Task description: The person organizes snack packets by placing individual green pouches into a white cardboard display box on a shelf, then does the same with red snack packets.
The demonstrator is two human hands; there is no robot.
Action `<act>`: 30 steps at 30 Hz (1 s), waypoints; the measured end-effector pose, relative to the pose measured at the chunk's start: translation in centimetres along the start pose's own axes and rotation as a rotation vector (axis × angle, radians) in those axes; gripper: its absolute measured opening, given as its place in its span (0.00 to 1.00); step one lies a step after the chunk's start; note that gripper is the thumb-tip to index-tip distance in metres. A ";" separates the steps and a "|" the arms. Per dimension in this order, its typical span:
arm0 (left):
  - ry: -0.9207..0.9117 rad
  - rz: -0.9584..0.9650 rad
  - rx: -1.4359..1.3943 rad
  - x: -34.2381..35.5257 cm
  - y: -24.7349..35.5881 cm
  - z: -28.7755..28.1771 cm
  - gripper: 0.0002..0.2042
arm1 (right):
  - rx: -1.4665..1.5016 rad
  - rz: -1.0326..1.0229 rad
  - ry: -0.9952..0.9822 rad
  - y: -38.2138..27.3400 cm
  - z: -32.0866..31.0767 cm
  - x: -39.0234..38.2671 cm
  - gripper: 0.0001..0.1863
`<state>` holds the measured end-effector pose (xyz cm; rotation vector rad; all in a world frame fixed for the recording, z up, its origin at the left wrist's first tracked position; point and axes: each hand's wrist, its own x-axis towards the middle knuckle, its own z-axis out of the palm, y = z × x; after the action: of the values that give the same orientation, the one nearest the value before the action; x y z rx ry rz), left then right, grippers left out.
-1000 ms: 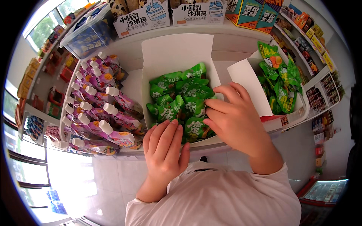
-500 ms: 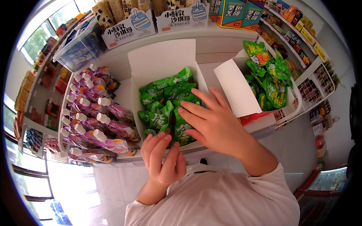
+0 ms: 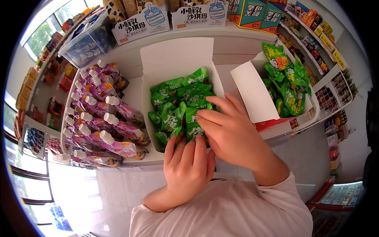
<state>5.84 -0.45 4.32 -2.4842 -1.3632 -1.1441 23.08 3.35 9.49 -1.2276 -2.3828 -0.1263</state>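
Note:
In front of me a white cardboard box (image 3: 177, 53) with its lid flap raised holds several small green snack packets (image 3: 172, 122). My left hand (image 3: 188, 162) reaches over the box's near edge. Its fingers are stretched out, and the tips touch the nearest packets. From the right comes my right hand (image 3: 237, 134), fingers apart, with the fingertips on the packets at the box's right side. Both hands almost meet over the near right corner, hiding that part of the box. Neither hand appears to hold a packet.
Purple pouches (image 3: 114, 120) with white caps stand in rows on the left. A second white box (image 3: 252, 94) of green packets is on the right. Display cartons (image 3: 140, 25) and a clear plastic bin (image 3: 85, 47) line the ledge behind. A wire rack (image 3: 331, 94) stands at the far right.
My left hand has moved right and forward, its curled fingers straightening onto the near packets. The right hand has shifted slightly nearer to it. The view has also shifted slightly.

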 end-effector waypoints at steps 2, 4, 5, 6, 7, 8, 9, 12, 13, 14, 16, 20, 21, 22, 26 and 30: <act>0.000 0.015 -0.007 0.3 0.0 0.0 0.21 | 0.014 -0.004 -0.033 0.3 0.1 0.7 0.15; -0.004 0.028 -0.004 0.4 0.2 0.0 0.21 | 0.021 -0.012 -0.052 0.4 0.0 0.9 0.15; -0.008 0.035 0.000 0.4 0.3 0.1 0.21 | 0.018 -0.016 -0.055 0.3 0.0 0.8 0.15; -0.011 0.041 0.005 0.3 0.3 0.2 0.22 | 0.016 -0.021 -0.059 0.3 0.0 0.8 0.15; -0.024 0.043 -0.007 0.3 0.2 0.1 0.22 | 0.025 -0.017 -0.068 0.2 0.1 0.7 0.15; -0.033 0.044 -0.020 0.4 0.0 0.0 0.21 | 0.031 -0.016 -0.078 0.3 0.0 0.7 0.16; -0.041 0.045 -0.033 0.4 -0.2 -0.1 0.21 | 0.036 -0.016 -0.088 0.4 0.0 0.6 0.17; -0.011 0.021 -0.080 0.2 -0.7 -0.6 0.20 | -0.011 0.004 -0.069 0.4 0.0 -0.5 0.19; -0.021 0.010 -0.069 0.1 -0.7 -1.2 0.18 | 0.014 0.010 -0.029 0.2 0.0 -0.9 0.19; 0.001 0.027 -0.050 -0.1 -0.7 -1.5 0.16 | 0.023 0.029 0.009 0.2 -0.2 -1.5 0.20; 0.052 0.052 -0.025 -0.5 -0.7 -2.3 0.13 | 0.033 0.023 0.075 0.4 -1.5 -2.3 0.20; 0.207 0.100 -0.156 -2.7 -1.7 -2.5 0.10 | 0.120 0.024 0.281 2.2 -6.1 -4.9 0.15; 0.235 0.111 -0.150 -2.9 -1.8 -2.5 0.09 | 0.136 0.054 0.332 3.1 -7.7 -5.7 0.14; 0.262 0.127 -0.148 -2.9 -1.9 -2.4 0.09 | 0.085 0.129 0.386 4.4 -9.1 -6.5 0.13; 0.303 0.162 -0.219 -2.8 -2.2 -1.4 0.10 | -0.225 0.311 0.461 11.5 -13.9 -7.0 0.09; 0.321 0.188 -0.257 -2.4 -2.0 -0.9 0.10 | -0.168 0.522 0.301 19.0 -16.4 -6.2 0.16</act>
<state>3.07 -1.30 2.92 -2.3810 -0.9296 -1.6708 47.03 5.44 19.08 -1.7294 -1.7645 -0.3225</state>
